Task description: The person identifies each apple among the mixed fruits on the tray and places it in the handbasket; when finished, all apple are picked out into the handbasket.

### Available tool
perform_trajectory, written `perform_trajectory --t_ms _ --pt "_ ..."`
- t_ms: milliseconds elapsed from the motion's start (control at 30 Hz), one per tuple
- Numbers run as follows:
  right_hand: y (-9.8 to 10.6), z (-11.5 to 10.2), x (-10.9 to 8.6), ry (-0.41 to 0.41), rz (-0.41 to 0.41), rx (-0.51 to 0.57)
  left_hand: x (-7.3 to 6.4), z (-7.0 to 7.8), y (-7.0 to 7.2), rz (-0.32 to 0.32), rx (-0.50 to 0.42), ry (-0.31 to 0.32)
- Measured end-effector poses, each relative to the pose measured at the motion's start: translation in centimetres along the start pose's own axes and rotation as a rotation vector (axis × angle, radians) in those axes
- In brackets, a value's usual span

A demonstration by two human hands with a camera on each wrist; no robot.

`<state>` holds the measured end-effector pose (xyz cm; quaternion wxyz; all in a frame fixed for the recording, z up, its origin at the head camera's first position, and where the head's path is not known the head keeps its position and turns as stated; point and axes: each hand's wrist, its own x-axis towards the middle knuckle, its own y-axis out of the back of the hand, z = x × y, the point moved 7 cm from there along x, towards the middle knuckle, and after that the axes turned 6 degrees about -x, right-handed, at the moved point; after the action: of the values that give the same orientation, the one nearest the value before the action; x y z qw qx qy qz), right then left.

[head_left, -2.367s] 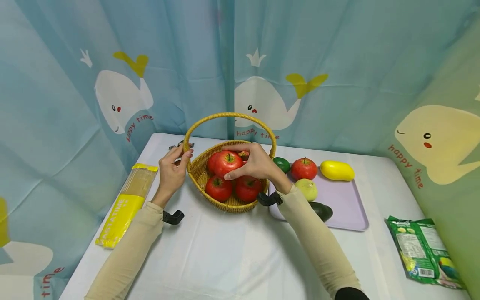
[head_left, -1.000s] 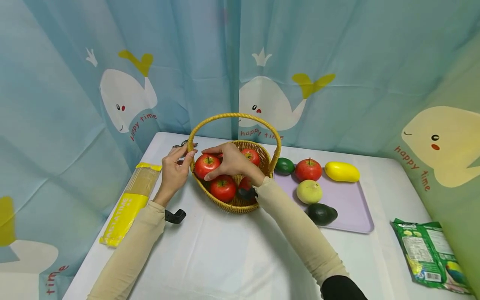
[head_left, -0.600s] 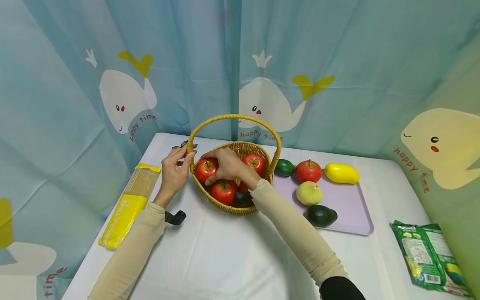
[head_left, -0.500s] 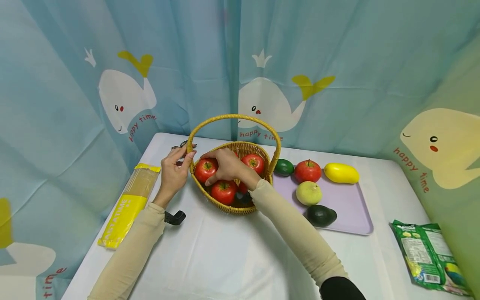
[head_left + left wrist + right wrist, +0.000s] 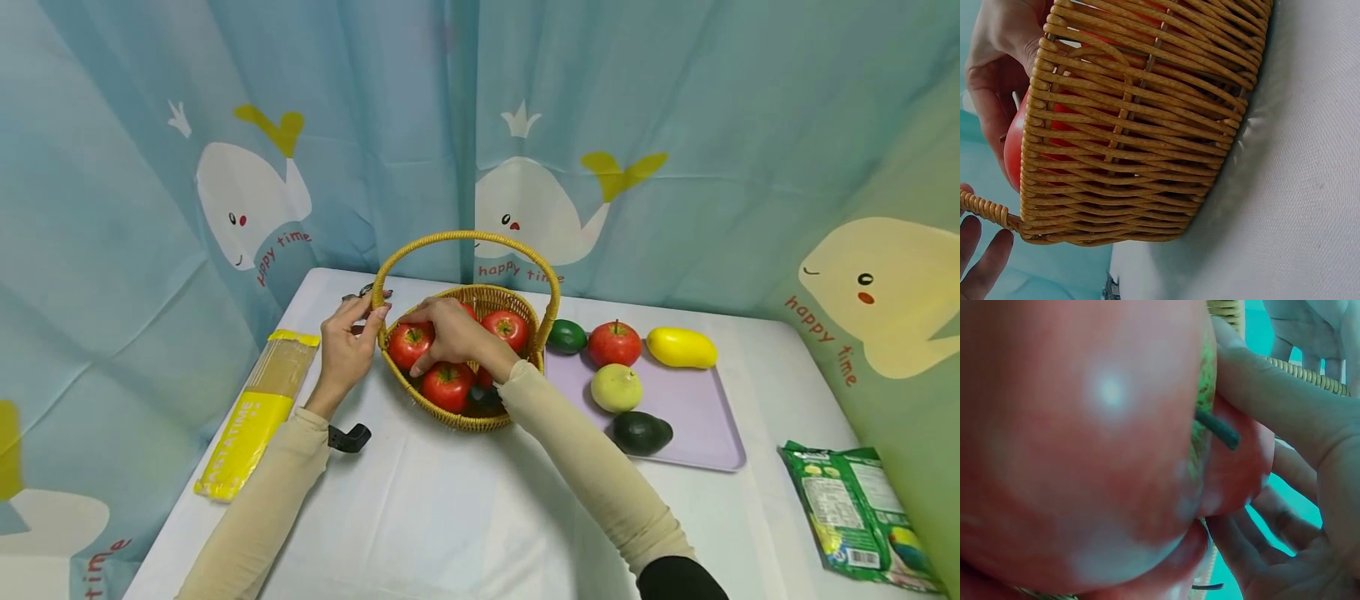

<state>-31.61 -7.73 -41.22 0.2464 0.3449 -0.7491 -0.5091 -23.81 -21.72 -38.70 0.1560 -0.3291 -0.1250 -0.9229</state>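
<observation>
A yellow wicker basket (image 5: 480,423) with an arched handle (image 5: 465,236) holds several red apples. My left hand (image 5: 347,350) pinches the foot of the handle on the left side. Inside the basket, my right hand (image 5: 453,333) has thumb and fingers round the leftmost apple (image 5: 409,345), which sits low by the left end. Another apple (image 5: 447,386) lies in front of it, and one more (image 5: 504,330) lies to the right. From the right wrist, a large apple (image 5: 1085,462) fills the foreground, and the gripped apple (image 5: 1241,469) shows behind it.
Right of the basket, a lilac tray (image 5: 697,425) carries a red apple (image 5: 614,343), a yellow mango-like fruit (image 5: 682,347), a pale green round fruit (image 5: 617,388), an avocado (image 5: 640,433) and a small green fruit (image 5: 567,337). A pasta pack (image 5: 255,417) lies left, a green packet (image 5: 855,508) far right.
My right hand has carried the apple from above the basket's middle to its left end and lowered it among the others. My left hand keeps its pinch on the handle.
</observation>
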Motion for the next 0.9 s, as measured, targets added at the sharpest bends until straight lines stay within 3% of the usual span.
perform_trajectory --t_ms 500,733,900 --pt "0.0 -0.3 -0.3 -0.087 -0.027 0.002 -0.2 0.2 0.0 0.006 -0.006 0.01" --pt "-0.5 0.2 -1.2 -0.038 -0.088 0.059 -0.6 0.3 0.0 0.004 -0.017 0.025" --pt "0.7 0.5 -2.9 0.029 -0.027 0.156 -0.3 0.5 0.0 0.011 -0.02 0.02"
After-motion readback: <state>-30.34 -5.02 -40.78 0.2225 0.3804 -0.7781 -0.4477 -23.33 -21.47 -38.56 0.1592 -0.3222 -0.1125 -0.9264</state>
